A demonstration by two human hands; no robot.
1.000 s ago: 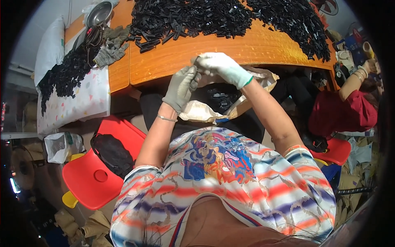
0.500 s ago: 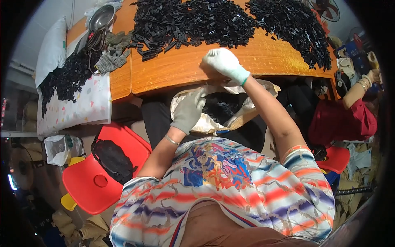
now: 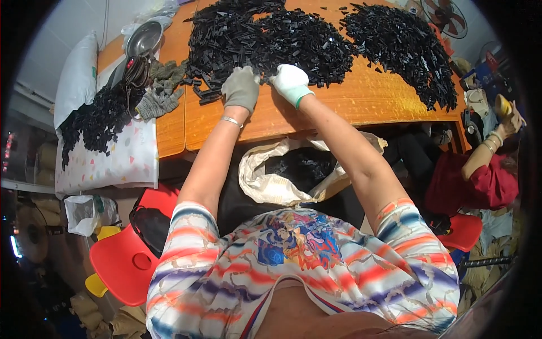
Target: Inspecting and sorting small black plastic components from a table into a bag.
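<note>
The heap of small black plastic pieces (image 3: 271, 39) lay spread across the far part of the orange wooden table (image 3: 339, 107), with a second heap (image 3: 403, 48) of the same pieces to its right. Both hands rested at the near edge of the main heap. The left hand (image 3: 241, 87), in a grey glove with a thin bracelet at the wrist, lay knuckles up on the pieces with its fingers curled down into them; whether it actually gripped any could not be told. The right hand (image 3: 291, 82), in a white glove with a green cuff, sat just beside it, fingers bent onto the pieces, its grip likewise hidden.

Below the table edge, in the person's lap, an open pale sack (image 3: 282, 175) held more black pieces. On the table's left end lay a pair of grey gloves (image 3: 158, 93) and a metal bowl (image 3: 144, 37). Further left, another pile of black pieces (image 3: 93, 121) lay on a patterned cloth (image 3: 113, 164). A red plastic chair (image 3: 127, 257) stood at the person's left, and another person in a red top (image 3: 480, 183) sat to the right.
</note>
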